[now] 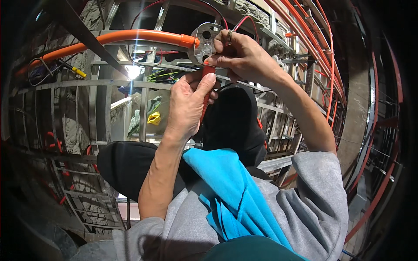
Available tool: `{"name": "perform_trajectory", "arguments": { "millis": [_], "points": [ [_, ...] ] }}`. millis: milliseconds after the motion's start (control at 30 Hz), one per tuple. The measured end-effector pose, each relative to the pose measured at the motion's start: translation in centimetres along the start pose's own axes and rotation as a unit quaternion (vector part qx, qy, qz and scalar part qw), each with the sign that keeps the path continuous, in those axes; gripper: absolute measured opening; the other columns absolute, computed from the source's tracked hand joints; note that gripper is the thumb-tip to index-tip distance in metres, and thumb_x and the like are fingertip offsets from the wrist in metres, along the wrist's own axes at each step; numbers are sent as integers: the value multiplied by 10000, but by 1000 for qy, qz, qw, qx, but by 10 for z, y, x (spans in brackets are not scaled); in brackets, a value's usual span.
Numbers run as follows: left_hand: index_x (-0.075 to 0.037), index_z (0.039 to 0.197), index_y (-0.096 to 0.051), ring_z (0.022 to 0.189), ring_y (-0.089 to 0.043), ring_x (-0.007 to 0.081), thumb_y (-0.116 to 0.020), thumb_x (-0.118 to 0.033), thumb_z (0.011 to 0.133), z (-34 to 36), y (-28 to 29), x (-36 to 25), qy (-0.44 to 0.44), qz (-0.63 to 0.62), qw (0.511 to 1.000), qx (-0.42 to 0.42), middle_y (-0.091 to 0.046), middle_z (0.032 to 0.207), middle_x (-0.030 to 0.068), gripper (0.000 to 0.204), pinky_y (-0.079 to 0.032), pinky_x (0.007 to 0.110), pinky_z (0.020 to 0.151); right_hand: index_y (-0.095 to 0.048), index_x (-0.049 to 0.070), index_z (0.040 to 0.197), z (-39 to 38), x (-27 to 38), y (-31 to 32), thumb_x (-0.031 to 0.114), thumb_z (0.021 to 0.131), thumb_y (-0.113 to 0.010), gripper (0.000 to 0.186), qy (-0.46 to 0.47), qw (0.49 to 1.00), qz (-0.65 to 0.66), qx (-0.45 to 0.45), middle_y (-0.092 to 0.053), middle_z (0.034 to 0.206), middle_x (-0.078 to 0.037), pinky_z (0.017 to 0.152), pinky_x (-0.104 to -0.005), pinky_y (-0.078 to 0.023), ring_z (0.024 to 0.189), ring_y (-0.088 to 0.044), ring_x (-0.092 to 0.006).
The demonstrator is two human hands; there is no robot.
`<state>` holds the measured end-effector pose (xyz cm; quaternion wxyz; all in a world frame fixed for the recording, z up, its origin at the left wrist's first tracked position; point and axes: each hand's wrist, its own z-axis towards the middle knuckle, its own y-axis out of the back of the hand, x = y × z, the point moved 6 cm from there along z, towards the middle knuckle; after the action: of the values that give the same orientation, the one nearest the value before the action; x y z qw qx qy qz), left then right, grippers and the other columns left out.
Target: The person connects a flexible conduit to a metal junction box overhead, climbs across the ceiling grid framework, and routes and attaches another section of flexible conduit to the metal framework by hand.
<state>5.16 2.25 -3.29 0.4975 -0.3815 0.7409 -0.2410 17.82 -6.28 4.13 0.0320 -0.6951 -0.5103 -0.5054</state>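
A round metal junction box [200, 31] is up in front of me, with an orange rigid conduit [130, 35] meeting its left side. My left hand [187, 102] is closed around an orange-red corrugated flexible conduit [205, 108], its thumb lying along the upper part just below the box. My right hand [244, 54] reaches over the box's right side. Its thumb and fingers are bent at the box's lower edge, by the orange top end of the flexible conduit. What its fingertips grip is partly hidden. Red and black wires [249, 18] loop above the box.
Metal framing [117, 83] and ladder-like rails surround me. Several orange conduits [300, 21] run along the right. A yellow-handled tool [78, 72] and a yellow cloth-like item [153, 118] show at left. A bright lamp [133, 72] glares below the conduit. A blue cloth [230, 182] lies over my shirt.
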Motion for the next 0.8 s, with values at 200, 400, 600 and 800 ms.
{"name": "perform_trajectory", "arguments": {
  "millis": [200, 400, 600, 800],
  "points": [
    [-2, 1073, -619, 685, -619, 84, -722, -259, 960, 1, 0, 0, -4, 13, 1000, -2, -687, 864, 43, 300, -498, 214, 625, -535, 47, 919, -1, 20, 1, 270, 885, -795, 345, 201, 946, -230, -105, -594, 680, -42, 503, -271, -479, 549, -610, -86],
    [1, 1076, -620, 691, -620, 83, -704, -257, 973, 0, 1, 0, 1, 24, 1000, 1, -695, 877, 45, 290, -500, 215, 633, -470, 83, 841, -2, 9, -1, 293, 875, -816, 406, -21, 1000, 1, -1, -586, 699, -7, 444, -237, -359, 506, -471, -44],
    [6, 1085, -615, 689, -620, 81, -703, -250, 975, 0, 2, -2, -13, 8, 1000, 3, -691, 874, 43, 292, -500, 212, 631, -481, 99, 915, 4, 23, -2, 280, 892, -803, 369, 229, 944, -217, -99, -540, 680, 24, 422, -213, -326, 492, -461, -30],
    [6, 1087, -616, 690, -626, 82, -701, -251, 976, 0, 1, 0, -14, 24, 1000, 0, -693, 879, 45, 292, -504, 214, 623, -504, 98, 904, 4, 8, 0, 278, 903, -794, 342, 1, 1000, -12, 17, -508, 649, 45, 433, -214, -302, 502, -419, -29]
  ]
}}
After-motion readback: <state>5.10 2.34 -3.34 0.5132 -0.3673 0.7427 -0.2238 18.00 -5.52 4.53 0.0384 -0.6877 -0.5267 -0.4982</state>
